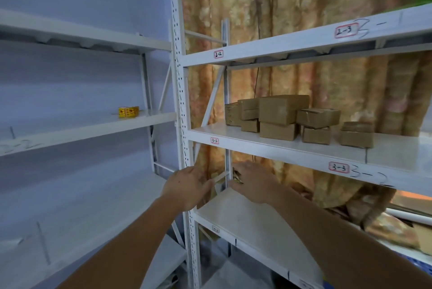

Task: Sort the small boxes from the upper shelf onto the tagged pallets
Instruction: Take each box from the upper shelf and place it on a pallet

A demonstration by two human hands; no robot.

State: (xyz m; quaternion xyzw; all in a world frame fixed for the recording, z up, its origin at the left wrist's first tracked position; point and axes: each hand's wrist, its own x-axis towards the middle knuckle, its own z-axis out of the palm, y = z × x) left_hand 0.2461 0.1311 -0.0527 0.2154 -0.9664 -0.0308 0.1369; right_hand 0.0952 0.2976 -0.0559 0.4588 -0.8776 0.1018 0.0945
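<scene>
At about three o'clock from the centre of the view, the small boxes (297,119) sit stacked in a loose cluster on the shelf tagged 3-2 (275,146), some two high, one standing apart at the right end. No tagged pallets show anywhere in the view, so where each box should go cannot be judged from here.

Both hands are lower, near six o'clock, at the back left corner of the next shelf down (247,220). The risk, as I read it, lies in that tight corner: the hands work close against the white upright post (181,110) and a diagonal brace, and whatever brown piece they handle sits at the very edge of the board, so a slip could drop it behind the rack or down the gap by the post. Reaching up afterwards, a careless pull on a lower box could topple those stacked on it.

The left hand (187,187) comes in from seven o'clock, arm extended, fingers curled toward a thin pale strip beside the post; it seems to pinch it, though blur leaves that uncertain. The right hand (253,182) comes in from five o'clock, palm down, fingers bent over something small and brownish at their tips; whether it truly grips this I cannot tell.

On the neighbouring rack at nine o'clock lies a yellow tape roll (128,111). A patterned curtain (292,7) hangs behind.
</scene>
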